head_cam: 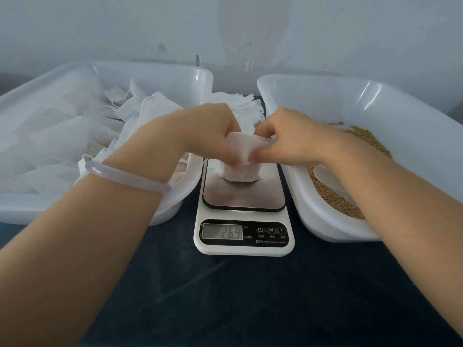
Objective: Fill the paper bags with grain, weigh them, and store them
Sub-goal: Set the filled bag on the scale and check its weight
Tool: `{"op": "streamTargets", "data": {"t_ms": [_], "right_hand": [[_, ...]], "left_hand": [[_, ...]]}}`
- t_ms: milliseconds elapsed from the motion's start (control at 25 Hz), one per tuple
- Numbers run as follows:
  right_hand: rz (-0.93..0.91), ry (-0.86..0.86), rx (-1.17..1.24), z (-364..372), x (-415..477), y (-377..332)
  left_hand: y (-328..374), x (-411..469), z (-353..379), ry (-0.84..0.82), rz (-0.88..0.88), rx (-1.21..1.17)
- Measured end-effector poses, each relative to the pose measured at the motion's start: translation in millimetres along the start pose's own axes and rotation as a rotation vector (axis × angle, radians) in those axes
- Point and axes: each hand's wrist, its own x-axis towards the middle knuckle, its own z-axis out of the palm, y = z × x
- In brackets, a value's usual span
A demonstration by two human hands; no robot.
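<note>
Forearms reaching in, left hand and right hand are pinching the top of the paper bag sitting on the scale just below them.

- paper bag: top wrapped by left hand and right hand; opening and contents not visible.
- fingers: mostly tucked into the paper, exact grip unclear.
- scale: rear of platform hidden behind bag and hands; print under buttons too small to read.
- white stack behind scale: mostly covered by hands.
- left tub: cut by left edge; right tub: cut by right edge.
- grain: partly under right forearm.
</note>
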Motion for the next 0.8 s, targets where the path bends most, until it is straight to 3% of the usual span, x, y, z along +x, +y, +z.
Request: {"op": "streamTargets", "data": {"t_ms": [160, 320, 400, 600, 800], "right_hand": [[0.022, -0.035, -0.124, 3, 2, -7], [-0.063, 0.027, -0.507, 10, 12, -14], [-0.108, 0.021, -0.565, 10, 14, -16], [-0.082, -0.025, -0.463, 10, 15, -12], [-0.044, -0.016, -0.146, 4, 7, 8]], "left_hand": [[7, 2, 1, -0.004, -0.035, 0.1], [10, 9, 6, -0.026, 0.046, 0.251], [9, 11, 6, -0.028, 0.05, 0.243], [8, 11, 7, -0.012, 0.06, 0.167], [4, 6, 3, -0.02, 0.041, 0.002]]}}
